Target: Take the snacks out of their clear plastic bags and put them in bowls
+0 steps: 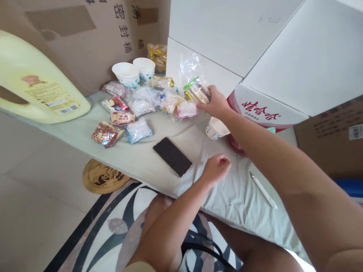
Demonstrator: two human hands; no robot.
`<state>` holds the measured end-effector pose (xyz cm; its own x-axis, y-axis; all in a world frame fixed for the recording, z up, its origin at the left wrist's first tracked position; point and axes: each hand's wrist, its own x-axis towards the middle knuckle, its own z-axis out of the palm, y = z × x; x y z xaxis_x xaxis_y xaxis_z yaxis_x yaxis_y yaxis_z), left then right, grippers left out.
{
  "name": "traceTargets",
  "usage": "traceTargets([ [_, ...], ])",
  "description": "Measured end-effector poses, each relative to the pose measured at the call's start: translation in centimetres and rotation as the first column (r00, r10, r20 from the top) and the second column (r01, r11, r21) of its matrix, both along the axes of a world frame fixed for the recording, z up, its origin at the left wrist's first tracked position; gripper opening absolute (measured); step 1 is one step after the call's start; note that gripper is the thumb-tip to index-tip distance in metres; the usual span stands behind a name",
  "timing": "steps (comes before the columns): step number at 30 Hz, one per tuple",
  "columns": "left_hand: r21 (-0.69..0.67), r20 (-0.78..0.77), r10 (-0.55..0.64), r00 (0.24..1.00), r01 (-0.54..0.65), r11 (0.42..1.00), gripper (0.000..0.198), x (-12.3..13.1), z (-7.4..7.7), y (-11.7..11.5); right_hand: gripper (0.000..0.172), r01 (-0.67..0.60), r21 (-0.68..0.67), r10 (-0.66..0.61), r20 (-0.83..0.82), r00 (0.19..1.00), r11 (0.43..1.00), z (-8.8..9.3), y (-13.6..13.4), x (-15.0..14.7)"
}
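Note:
My right hand (pixel 214 102) is closed on the right end of a clear snack packet (pixel 197 91) with a green edge and light and dark pieces inside. The packet is tilted in front of the white box, beside a heap of wrapped snacks (pixel 144 101). Below that hand, a paper cup (pixel 216 128) stands on the cloth, partly behind my right forearm. My left hand (pixel 217 168) rests as a loose fist on the cloth, with nothing visible in it. A dark-screened phone (pixel 172 156) lies to its left.
Two paper cups (pixel 126 74) stand behind the snacks. A big yellow jug (pixel 39 83) is at the left, and white boxes (pixel 204 68) rise behind. A white pen-like tool (pixel 263 190) lies at the right of the cloth-covered surface (pixel 232 192). A round wooden stool top (pixel 103 176) sits below its front edge.

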<state>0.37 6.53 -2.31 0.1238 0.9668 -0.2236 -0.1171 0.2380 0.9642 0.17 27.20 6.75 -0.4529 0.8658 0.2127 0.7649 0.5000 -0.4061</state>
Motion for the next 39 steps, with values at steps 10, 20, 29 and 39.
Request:
traceTargets([
  [10, 0.006, 0.493, 0.006, 0.87, -0.01, 1.0, 0.036, -0.6, 0.8, 1.2, 0.066, 0.175, -0.073, -0.189, -0.286, 0.939, 0.982, -4.0, -19.8, 14.1],
  [20, -0.328, 0.635, 0.042, 0.771, 0.22, 0.919, 0.025, 2.5, 0.0, 1.5, 0.063, 0.192, -0.061, -0.199, -0.457, 0.867, 0.979, -12.5, -26.5, 24.3],
  [29, -0.002, 0.066, -0.166, 0.984, 0.166, 0.986, 0.039, 6.5, -1.7, 1.9, 0.006, 0.041, 0.039, -0.01, -0.603, 0.798, 0.998, -11.1, -25.9, 23.8],
  [39, 0.098, 0.17, -0.575, 0.801, 0.567, 0.818, 0.083, 8.2, -2.4, 0.7, 0.029, 0.5, -0.161, -0.482, -0.618, 0.621, 0.851, -12.8, -25.7, 24.9],
])
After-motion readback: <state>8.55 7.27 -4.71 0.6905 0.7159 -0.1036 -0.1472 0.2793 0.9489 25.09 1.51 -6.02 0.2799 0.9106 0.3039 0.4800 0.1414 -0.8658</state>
